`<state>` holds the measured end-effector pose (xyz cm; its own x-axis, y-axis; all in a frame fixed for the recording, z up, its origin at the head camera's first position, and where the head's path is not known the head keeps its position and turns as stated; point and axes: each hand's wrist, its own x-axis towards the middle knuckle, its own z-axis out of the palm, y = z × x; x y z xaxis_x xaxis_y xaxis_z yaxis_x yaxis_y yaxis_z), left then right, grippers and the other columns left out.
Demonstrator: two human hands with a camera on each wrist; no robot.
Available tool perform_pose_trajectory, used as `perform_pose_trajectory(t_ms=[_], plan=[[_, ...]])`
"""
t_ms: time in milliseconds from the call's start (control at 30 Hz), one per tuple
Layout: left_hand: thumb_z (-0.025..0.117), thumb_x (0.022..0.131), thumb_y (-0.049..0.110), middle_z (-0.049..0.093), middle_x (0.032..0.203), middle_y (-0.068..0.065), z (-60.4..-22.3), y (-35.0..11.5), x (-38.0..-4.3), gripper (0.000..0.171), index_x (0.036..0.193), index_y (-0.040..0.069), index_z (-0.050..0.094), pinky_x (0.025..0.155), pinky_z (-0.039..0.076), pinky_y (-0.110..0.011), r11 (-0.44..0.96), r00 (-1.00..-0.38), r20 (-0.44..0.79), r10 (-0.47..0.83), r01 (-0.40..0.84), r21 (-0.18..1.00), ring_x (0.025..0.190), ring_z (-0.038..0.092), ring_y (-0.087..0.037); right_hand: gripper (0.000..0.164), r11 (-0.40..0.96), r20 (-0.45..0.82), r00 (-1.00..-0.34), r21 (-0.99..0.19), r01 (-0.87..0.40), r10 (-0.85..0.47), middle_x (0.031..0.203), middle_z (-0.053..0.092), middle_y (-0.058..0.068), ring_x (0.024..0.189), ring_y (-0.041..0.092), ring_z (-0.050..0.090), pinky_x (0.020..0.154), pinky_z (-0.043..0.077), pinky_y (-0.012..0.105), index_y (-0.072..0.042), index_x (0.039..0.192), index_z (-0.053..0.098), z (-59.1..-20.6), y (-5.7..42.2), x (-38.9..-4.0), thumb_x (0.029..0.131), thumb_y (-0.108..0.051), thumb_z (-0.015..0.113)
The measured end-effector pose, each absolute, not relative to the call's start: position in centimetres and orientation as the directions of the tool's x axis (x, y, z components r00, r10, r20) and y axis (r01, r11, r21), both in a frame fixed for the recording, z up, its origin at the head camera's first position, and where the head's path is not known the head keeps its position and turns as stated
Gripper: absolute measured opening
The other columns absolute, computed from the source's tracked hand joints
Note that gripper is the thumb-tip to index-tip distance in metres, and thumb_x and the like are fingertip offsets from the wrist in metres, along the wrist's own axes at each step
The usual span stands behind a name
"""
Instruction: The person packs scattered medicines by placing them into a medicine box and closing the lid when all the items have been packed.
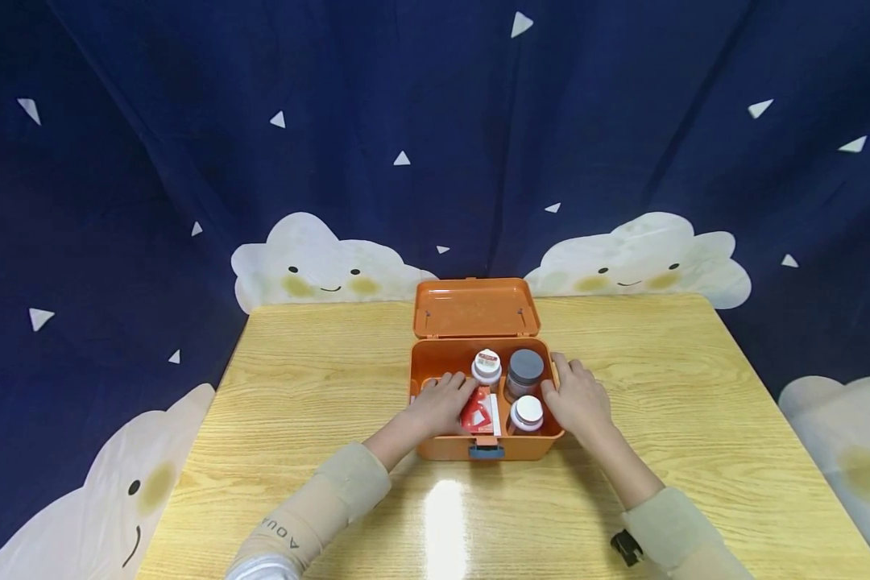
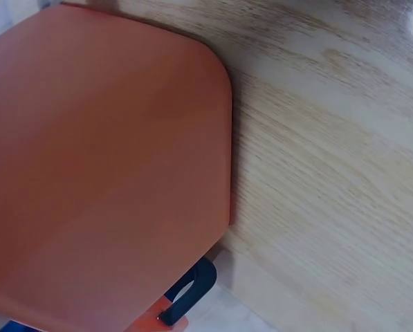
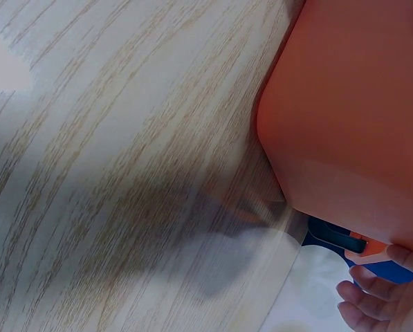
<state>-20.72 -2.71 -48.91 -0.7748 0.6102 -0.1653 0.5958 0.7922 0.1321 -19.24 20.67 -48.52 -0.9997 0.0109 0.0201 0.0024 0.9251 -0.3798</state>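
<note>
An orange lidded box (image 1: 453, 449) stands open on the table, its lid (image 1: 475, 310) tipped back. Inside are a small white-capped bottle (image 1: 486, 366), a grey-lidded jar (image 1: 525, 367), another white-capped bottle (image 1: 526, 412) and a red and white carton (image 1: 478, 412). My left hand (image 1: 442, 404) reaches over the near left of the box, its thumb and fingers at the carton's left part, which they hide. At the right rim my right hand (image 1: 580, 399) grips the wall, thumb inside and fingers outside. The right wrist view shows the right hand's fingers (image 3: 365, 294) beside the outer wall (image 3: 351, 124).
A dark blue latch (image 1: 486, 453) sits on the box's front. The wooden table (image 1: 319, 362) reaches back to a dark blue curtain (image 1: 464, 121) printed with clouds and triangles. A small black object (image 1: 627, 548) is by the right sleeve.
</note>
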Motion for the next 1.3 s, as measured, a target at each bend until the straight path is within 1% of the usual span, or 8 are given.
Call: perform_pose_trajectory(t_ms=[200,333,500,600,833,967,1133,1300], plan=[[0.072,0.067,0.057,0.046,0.123,-0.006,-47.7,-3.1,-21.1,0.085,0.133,0.013,0.04,0.093,0.039,-0.042,0.797,-0.772,-0.202,0.602,0.569,0.201,0.111,0.044,-0.023,0.05,0.924,0.014,-1.0,-0.383,0.004,0.01,0.114,0.051,0.024,0.099,0.042,0.051,0.073,0.042,0.055,-0.008,0.133,0.039,-48.5,20.7,-19.3,0.088,-0.028,0.044],[0.07,0.068,0.057,0.049,0.121,-0.006,-45.6,-3.7,-22.0,0.085,0.133,0.01,0.042,0.094,0.038,-0.04,0.773,-0.735,-0.253,0.629,0.556,0.307,0.11,0.045,-0.021,0.05,0.923,0.005,-1.0,-0.385,0.007,0.01,0.115,0.05,0.025,0.101,0.042,0.051,0.074,0.042,0.055,-0.007,0.133,0.039,-48.5,20.8,-19.3,0.088,-0.028,0.044],[0.068,0.076,0.048,0.056,0.116,-0.006,-43.4,-4.7,-23.6,0.062,0.12,0.007,0.053,0.093,0.04,-0.034,0.689,-0.693,-0.206,0.691,0.545,0.478,0.106,0.051,-0.018,0.051,0.923,-0.003,-1.0,-0.385,0.008,0.008,0.117,0.049,0.025,0.102,0.042,0.05,0.075,0.042,0.055,-0.007,0.134,0.038,-48.4,20.9,-19.3,0.088,-0.028,0.044],[0.063,0.084,0.04,0.059,0.11,-0.006,-42.8,-5.1,-24.6,0.045,0.112,0.006,0.056,0.09,0.042,-0.033,0.626,-0.726,-0.079,0.684,0.527,0.575,0.101,0.053,-0.017,0.051,0.923,0.003,-1.0,-0.384,0.006,0.008,0.116,0.05,0.025,0.1,0.042,0.051,0.073,0.042,0.055,-0.007,0.134,0.038,-48.4,20.8,-19.3,0.088,-0.028,0.044],[0.06,0.088,0.017,0.059,0.101,-0.015,-43.6,-6.0,-27.6,0.031,0.112,-0.001,0.054,0.083,0.045,-0.04,0.424,-0.86,0.265,0.436,0.456,0.782,0.092,0.055,-0.025,0.051,0.923,0.007,-1.0,-0.385,0.005,0.008,0.116,0.05,0.025,0.101,0.042,0.05,0.074,0.042,0.055,-0.007,0.134,0.039,-48.5,20.8,-19.3,0.088,-0.028,0.044],[0.056,0.089,0.006,0.055,0.105,-0.025,-44.3,-6.7,-28.8,0.028,0.113,-0.007,0.05,0.083,0.041,-0.045,0.304,-0.906,0.356,0.227,0.414,0.858,0.096,0.052,-0.035,0.051,0.922,0.009,-1.0,-0.387,0.001,0.005,0.116,0.05,0.025,0.101,0.042,0.05,0.074,0.042,0.055,-0.006,0.134,0.038,-48.5,20.8,-19.3,0.088,-0.028,0.044],[0.053,0.091,0.015,0.052,0.115,-0.022,-46.3,-7.8,-30.9,0.037,0.122,-0.004,0.045,0.088,0.04,-0.039,0.182,-0.95,0.306,0.065,0.313,0.932,0.104,0.05,-0.032,0.052,0.92,0.009,-1.0,-0.392,-0.002,0.002,0.117,0.049,0.025,0.102,0.042,0.05,0.075,0.042,0.055,-0.006,0.134,0.038,-48.5,20.8,-19.2,0.088,-0.028,0.044],[0.057,0.088,0.036,0.051,0.12,-0.01,-55.5,-10.3,-38.1,0.059,0.134,0.007,0.038,0.091,0.04,-0.032,0.142,-0.986,0.167,0.02,0.168,0.975,0.108,0.05,-0.022,0.052,0.92,0.01,-1.0,-0.391,-0.003,0.001,0.116,0.05,0.025,0.101,0.042,0.05,0.074,0.041,0.056,-0.006,0.134,0.038,-48.5,20.8,-19.2,0.088,-0.028,0.044]])
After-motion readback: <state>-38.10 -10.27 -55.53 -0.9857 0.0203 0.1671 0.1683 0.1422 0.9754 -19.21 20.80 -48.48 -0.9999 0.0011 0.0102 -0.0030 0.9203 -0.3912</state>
